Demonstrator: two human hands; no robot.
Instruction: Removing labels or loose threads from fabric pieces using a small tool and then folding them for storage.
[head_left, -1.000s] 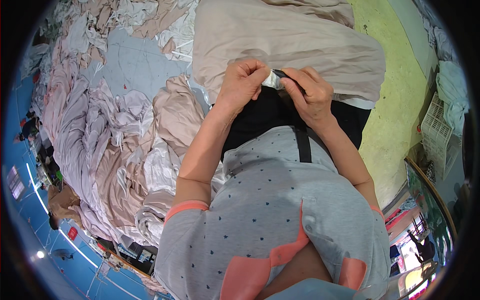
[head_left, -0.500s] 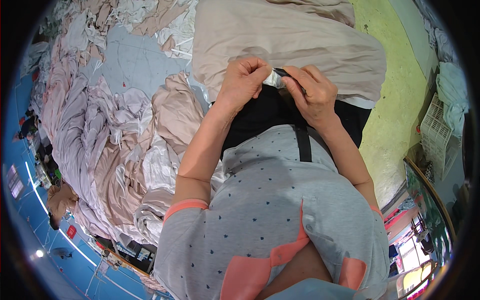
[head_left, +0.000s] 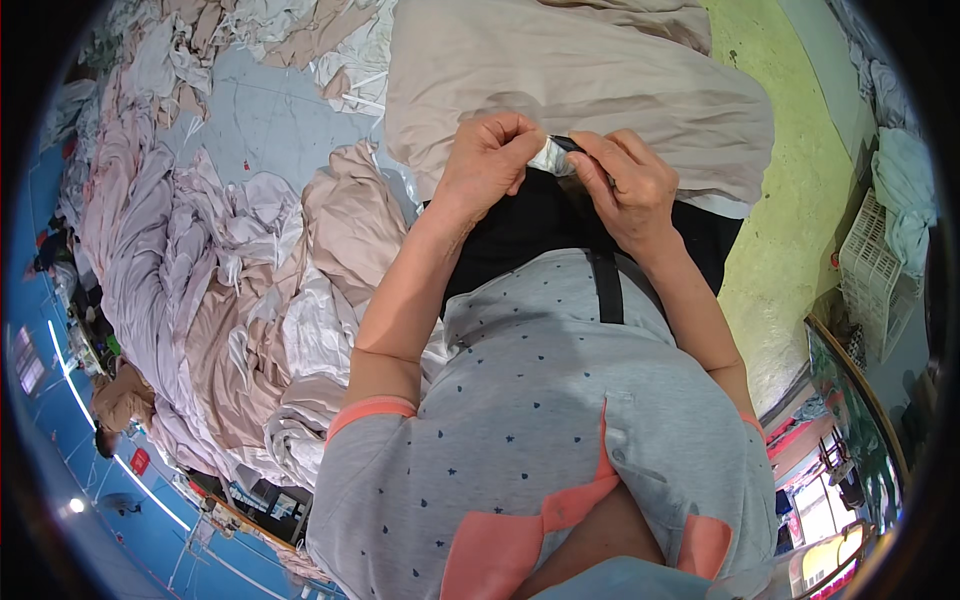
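Observation:
My left hand (head_left: 492, 157) is closed, thumb and forefinger pinched together. Their tips meet the left end of a small crumpled white piece (head_left: 550, 158), shiny like film or thin cloth. My right hand (head_left: 630, 185) is closed too, its thumb and forefinger on a small black object (head_left: 567, 144) against the white piece's right end. Fingers cover most of that object, so its kind does not show. Both hands are over my dark lap (head_left: 520, 225), at the near edge of a smooth beige cloth (head_left: 570, 85). A black strap (head_left: 607, 288) hangs at my waist.
Crumpled lilac, beige and white fabric (head_left: 240, 290) is heaped to my left. More scraps (head_left: 285, 35) lie on the grey floor (head_left: 270, 115) beyond. A white plastic crate (head_left: 875, 265) with pale green cloth stands right. Another person (head_left: 122, 398) is at the far left.
My right hand has shifted very slightly right. The black object's tip has drawn back from my left fingertips, and more of the white piece shows.

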